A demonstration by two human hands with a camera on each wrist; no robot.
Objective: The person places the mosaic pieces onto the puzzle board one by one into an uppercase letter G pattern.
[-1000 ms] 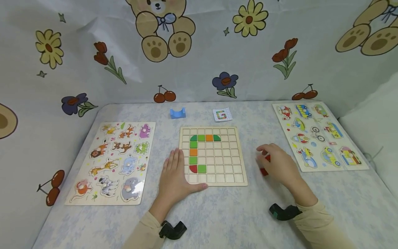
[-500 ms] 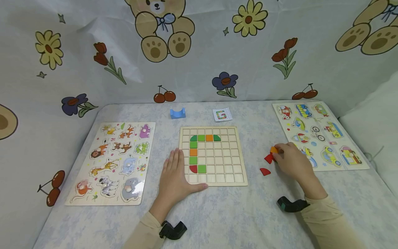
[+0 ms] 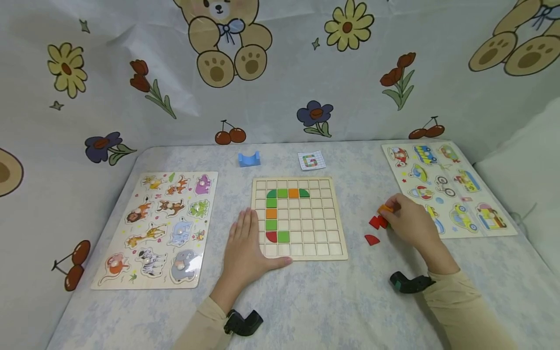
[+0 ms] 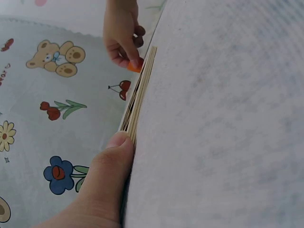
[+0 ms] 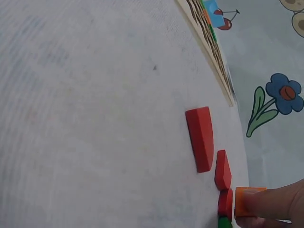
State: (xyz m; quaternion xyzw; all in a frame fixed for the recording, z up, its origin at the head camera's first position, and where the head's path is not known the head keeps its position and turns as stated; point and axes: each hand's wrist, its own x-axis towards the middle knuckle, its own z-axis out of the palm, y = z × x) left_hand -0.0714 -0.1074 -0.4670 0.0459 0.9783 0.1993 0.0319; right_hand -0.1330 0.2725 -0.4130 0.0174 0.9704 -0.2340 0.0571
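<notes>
While the left hand (image 3: 245, 243) is still lying straight-fingered against the grid board (image 3: 306, 226), the right hand (image 3: 411, 221), earlier partly covering the red pieces (image 3: 372, 240), is now pinching an orange block (image 3: 383, 209) beside them.

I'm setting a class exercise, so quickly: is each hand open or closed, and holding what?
Left hand: open, touching the wooden board.
Right hand: closed, pinching an orange block.
</notes>
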